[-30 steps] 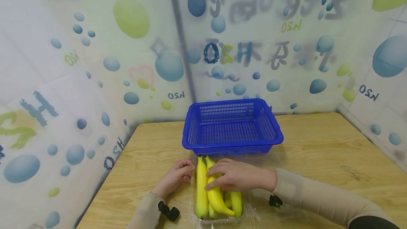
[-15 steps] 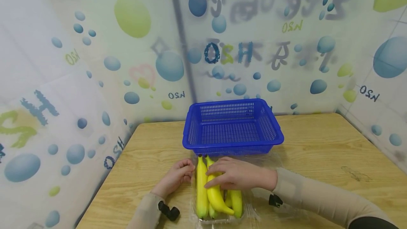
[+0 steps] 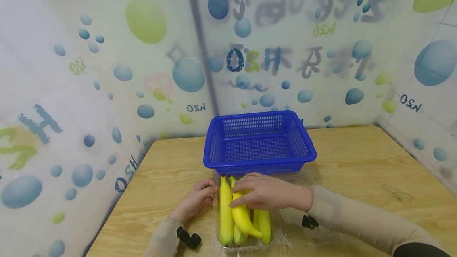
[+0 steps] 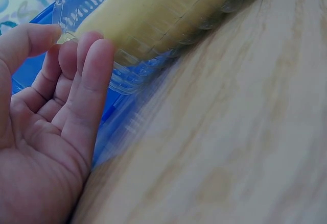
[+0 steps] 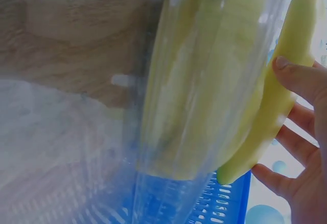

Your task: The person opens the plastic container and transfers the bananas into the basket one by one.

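Note:
Several yellow bananas lie in a clear plastic tray point(image 3: 237, 250) at the near middle of the table. My right hand point(image 3: 271, 191) holds the topmost banana point(image 3: 246, 223), with the thumb on one side and the fingers round the other. In the right wrist view that banana point(image 5: 286, 76) leans above the tray's clear wall point(image 5: 219, 81), its stem end high. At the tray's left rim, my left hand point(image 3: 195, 200) pinches the clear plastic edge between thumb and fingertips. The left wrist view shows this hand point(image 4: 56, 117) beside a banana seen through the ribbed wall.
Right behind the tray stands a blue perforated basket point(image 3: 264, 165) with nothing in it. Thin clear plastic lies spread round the tray on the wooden table point(image 3: 350, 162). A printed cloth with bubble patterns point(image 3: 171, 102) walls in the back and sides.
The right hand has drawn slightly up with the topmost banana, whose lower tip has shifted left, showing more of the bananas beneath. The left hand stays at the tray's rim.

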A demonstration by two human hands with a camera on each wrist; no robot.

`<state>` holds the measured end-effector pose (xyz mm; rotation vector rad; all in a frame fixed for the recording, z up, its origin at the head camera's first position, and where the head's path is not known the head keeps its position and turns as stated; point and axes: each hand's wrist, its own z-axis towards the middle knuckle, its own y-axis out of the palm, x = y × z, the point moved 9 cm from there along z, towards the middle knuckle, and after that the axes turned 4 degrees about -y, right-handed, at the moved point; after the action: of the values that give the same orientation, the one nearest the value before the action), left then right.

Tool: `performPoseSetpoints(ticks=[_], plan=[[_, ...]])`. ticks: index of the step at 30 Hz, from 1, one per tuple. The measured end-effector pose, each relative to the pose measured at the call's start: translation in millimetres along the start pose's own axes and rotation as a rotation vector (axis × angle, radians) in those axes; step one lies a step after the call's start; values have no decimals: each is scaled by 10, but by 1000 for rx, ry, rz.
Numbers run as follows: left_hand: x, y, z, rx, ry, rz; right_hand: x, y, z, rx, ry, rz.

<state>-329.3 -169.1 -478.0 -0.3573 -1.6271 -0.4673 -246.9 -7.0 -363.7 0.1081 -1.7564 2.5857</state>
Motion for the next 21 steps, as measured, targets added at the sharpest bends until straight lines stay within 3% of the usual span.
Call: performPoseSetpoints(ticks=[21], plan=[[8,9,-2,-13,11,-23,36,-219,30,23,-5,-64]])
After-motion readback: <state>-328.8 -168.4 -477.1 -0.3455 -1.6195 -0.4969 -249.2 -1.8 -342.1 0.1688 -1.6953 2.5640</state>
